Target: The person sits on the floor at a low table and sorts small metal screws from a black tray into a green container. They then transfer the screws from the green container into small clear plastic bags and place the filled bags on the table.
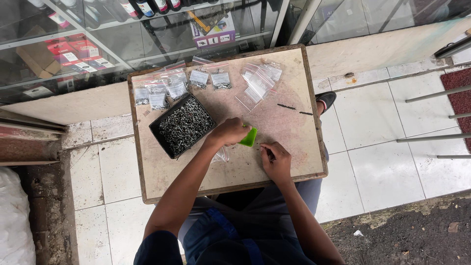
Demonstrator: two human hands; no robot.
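Observation:
My left hand [229, 131] is closed around a small green plastic scoop [249, 137] near the middle of a small wooden table [289, 132]. Under my left wrist lies a clear plastic bag [221, 155]. My right hand [275, 160] rests on the tabletop just right of the scoop, fingers pinched around a small dark object, possibly a screw. A black tray [158, 131] full of small dark screws sits left of my left hand.
Filled small clear bags [177, 84] lie in rows at the table's far left, empty clear bags [259, 81] at the far right. Two dark screws [293, 109] lie loose. A glass display cabinet [122, 34] stands behind; a foot in a sandal [326, 100] shows at the right edge.

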